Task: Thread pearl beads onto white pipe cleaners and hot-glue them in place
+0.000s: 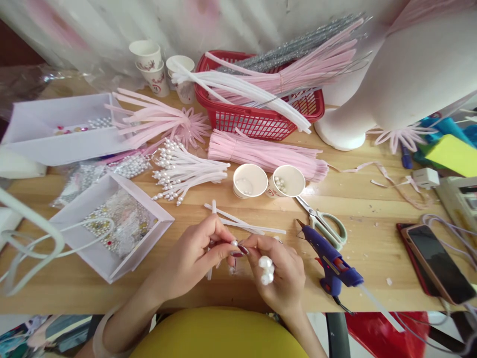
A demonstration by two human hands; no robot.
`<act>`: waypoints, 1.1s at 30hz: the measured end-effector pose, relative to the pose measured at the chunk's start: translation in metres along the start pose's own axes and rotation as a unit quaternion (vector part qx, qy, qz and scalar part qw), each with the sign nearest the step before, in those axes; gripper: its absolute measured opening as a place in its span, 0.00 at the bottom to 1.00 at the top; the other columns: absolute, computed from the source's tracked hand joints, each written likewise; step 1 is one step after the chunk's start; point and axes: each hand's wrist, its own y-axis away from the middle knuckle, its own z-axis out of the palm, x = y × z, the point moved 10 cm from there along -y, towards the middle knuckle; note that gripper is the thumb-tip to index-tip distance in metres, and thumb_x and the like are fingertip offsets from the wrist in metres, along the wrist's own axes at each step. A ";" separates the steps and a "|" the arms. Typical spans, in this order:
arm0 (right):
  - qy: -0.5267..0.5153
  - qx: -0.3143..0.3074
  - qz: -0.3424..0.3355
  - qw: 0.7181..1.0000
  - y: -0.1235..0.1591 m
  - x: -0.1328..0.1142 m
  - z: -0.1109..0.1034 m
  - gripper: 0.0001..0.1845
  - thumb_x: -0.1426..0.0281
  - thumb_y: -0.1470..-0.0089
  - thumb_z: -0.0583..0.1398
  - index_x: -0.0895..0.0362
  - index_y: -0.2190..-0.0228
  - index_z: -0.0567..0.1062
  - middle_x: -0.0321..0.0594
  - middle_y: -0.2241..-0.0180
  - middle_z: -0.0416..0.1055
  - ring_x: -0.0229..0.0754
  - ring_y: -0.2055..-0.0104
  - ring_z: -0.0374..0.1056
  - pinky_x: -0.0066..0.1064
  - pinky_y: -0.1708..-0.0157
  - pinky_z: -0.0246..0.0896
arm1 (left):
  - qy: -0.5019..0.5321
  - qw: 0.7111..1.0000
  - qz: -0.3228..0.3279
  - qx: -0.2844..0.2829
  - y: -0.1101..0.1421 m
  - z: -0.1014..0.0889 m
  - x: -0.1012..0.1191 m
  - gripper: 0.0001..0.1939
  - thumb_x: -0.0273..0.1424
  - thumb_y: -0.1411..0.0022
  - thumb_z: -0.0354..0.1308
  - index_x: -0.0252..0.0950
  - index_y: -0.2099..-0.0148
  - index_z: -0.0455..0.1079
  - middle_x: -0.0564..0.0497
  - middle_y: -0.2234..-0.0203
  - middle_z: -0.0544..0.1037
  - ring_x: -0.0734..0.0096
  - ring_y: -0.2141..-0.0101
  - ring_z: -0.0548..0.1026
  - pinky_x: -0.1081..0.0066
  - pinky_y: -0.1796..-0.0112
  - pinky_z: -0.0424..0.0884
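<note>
Honey-brown grain streaks the desk [372, 199]. At twelve o'clock the basket [253, 125] is latticed red, its stems [249, 92] silver, pale pink and white; at four, the glue gun [328, 251] is indigo and red; near five, the big pearls [266, 271] gleam white.

A small, round, shiny white pearl bead [234, 243] is pinched in the left hand [199, 253]. A cluster of larger glossy white pearls [267, 271] sits against the right hand [285, 273], near the bead.
</note>
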 end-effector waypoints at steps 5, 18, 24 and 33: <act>0.067 0.031 -0.018 0.997 0.000 -0.004 -0.004 0.12 0.82 0.39 0.58 0.51 0.61 0.72 0.29 0.72 0.82 0.33 0.77 0.75 0.22 0.72 0.67 | -0.023 1.000 0.014 -0.012 0.002 0.002 0.004 0.15 0.45 0.31 0.56 0.39 0.61 0.64 0.57 0.75 0.73 0.74 0.74 0.70 0.73 0.70 0.65; 0.092 0.002 -0.048 0.995 -0.002 -0.012 -0.001 0.15 0.83 0.40 0.57 0.51 0.59 0.73 0.34 0.71 0.83 0.38 0.76 0.78 0.25 0.73 0.69 | -0.062 0.998 -0.005 -0.017 0.002 0.009 0.008 0.19 0.47 0.27 0.47 0.40 0.66 0.61 0.60 0.77 0.60 0.75 0.76 0.59 0.73 0.73 0.57; 0.092 0.014 -0.044 0.995 -0.003 -0.010 -0.002 0.13 0.81 0.38 0.56 0.51 0.59 0.72 0.35 0.69 0.83 0.39 0.74 0.79 0.26 0.72 0.70 | -0.116 0.991 0.055 0.040 0.003 0.000 0.014 0.06 0.36 0.28 0.53 0.41 0.59 0.66 0.58 0.70 0.75 0.75 0.70 0.73 0.76 0.68 0.67; 0.058 0.023 -0.011 0.998 -0.001 -0.006 -0.004 0.14 0.82 0.41 0.57 0.51 0.60 0.72 0.29 0.71 0.81 0.34 0.75 0.76 0.22 0.72 0.67 | -0.200 0.960 0.186 0.067 0.013 -0.003 0.020 0.06 0.27 0.29 0.55 0.43 0.54 0.70 0.56 0.66 0.82 0.73 0.65 0.80 0.75 0.63 0.71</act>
